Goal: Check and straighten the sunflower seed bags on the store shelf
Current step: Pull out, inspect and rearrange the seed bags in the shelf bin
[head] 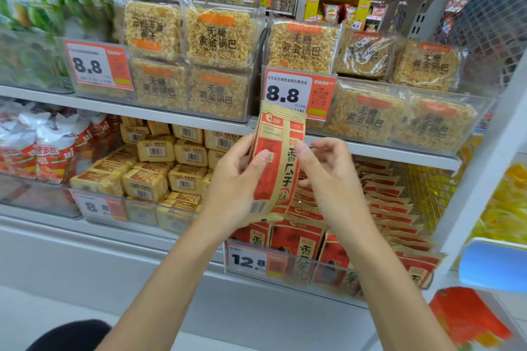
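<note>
- Both arms come up from the bottom of my feed, left forearm [176,279] and right forearm [376,279] bare and angled inward.
- My left hand [236,179] pinches the seed bag [281,162], thumb flat on its red front and fingers curled behind the left edge.
- My right hand [328,177] has its thumb at the bag's right edge with fingers loosely curled; I cannot tell if it pinches.
- That bag is upright, raised above the stocked seed bags [296,242] at the right end of the lower shelf [128,232], behind the 12.8 price tag [248,261].
</note>
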